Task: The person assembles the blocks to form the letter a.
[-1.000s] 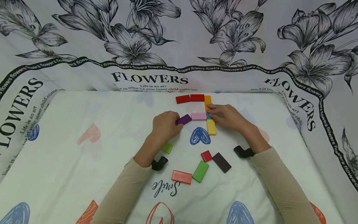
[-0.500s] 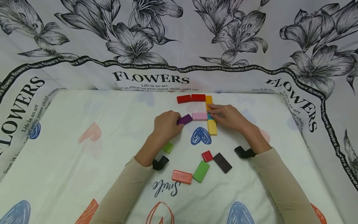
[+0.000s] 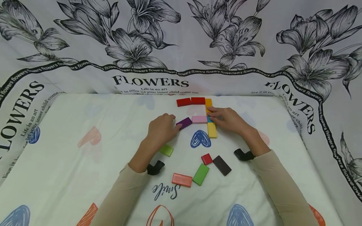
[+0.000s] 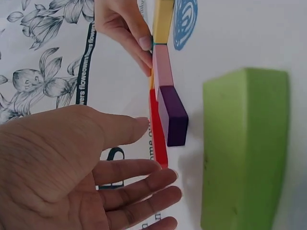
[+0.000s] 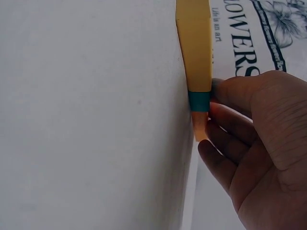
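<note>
Toy blocks form a connected shape on the cloth. A purple block [image 3: 184, 123] lies at a slant against the left end of a pink block [image 3: 199, 119]. My left hand [image 3: 161, 128] is beside the purple block, thumb and fingers spread apart; the left wrist view shows a gap between them and the block. My right hand [image 3: 230, 121] rests its fingertips along the blue block [image 3: 209, 119] and the orange block [image 3: 208, 103] above it, partly covering both. Below the blue one lies a yellow block [image 3: 212, 130]. Two red blocks [image 3: 198, 100] extend left from the orange block's top.
A lime green block [image 3: 166, 150] lies under my left wrist. Nearer me are a small red block [image 3: 206, 158], a dark brown block [image 3: 222, 165], a green block [image 3: 201, 174] and a coral block [image 3: 182, 180]. The printed cloth [image 3: 56, 163] rises at the back.
My left hand has let go of the purple block, its fingers spreading and drawing slightly left. The right hand stays at the blue and orange blocks. The head view has shifted slightly.
</note>
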A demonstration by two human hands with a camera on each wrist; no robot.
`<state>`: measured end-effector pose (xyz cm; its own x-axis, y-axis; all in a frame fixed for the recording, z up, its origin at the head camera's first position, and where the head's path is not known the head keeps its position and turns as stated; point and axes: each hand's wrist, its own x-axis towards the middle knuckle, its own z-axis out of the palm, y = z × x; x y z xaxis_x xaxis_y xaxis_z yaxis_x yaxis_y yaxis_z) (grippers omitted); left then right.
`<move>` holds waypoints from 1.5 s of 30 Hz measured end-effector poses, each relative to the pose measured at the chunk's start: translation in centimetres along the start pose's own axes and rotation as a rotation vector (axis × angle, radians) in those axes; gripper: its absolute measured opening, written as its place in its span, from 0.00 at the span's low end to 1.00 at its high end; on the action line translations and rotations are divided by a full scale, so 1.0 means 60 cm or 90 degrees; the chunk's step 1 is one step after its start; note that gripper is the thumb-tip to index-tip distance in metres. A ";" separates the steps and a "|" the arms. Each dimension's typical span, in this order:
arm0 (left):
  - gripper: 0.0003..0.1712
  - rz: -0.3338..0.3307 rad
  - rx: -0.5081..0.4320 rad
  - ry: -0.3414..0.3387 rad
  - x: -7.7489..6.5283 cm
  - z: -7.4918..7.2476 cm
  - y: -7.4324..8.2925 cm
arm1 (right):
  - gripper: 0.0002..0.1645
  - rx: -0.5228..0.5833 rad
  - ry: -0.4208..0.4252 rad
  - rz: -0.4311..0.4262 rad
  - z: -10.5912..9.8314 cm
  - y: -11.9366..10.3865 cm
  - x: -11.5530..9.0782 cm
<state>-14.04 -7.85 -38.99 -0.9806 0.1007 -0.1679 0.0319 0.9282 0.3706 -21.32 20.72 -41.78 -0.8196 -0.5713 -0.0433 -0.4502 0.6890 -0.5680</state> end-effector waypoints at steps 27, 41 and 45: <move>0.25 0.203 0.013 -0.075 -0.111 -0.018 -0.104 | 0.23 -0.015 0.002 -0.003 -0.002 0.005 0.001; 0.20 0.201 0.037 -0.041 -0.131 -0.019 -0.113 | 0.23 -0.015 -0.003 0.003 -0.002 0.003 0.004; 0.19 0.197 0.041 -0.035 -0.135 -0.015 -0.120 | 0.23 -0.014 -0.005 0.004 -0.002 0.001 0.005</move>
<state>-6.52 -15.68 -39.48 -0.9103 0.4001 -0.1058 0.3415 0.8707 0.3540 -21.62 20.65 -41.74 -0.8195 -0.5706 -0.0530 -0.4531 0.7018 -0.5497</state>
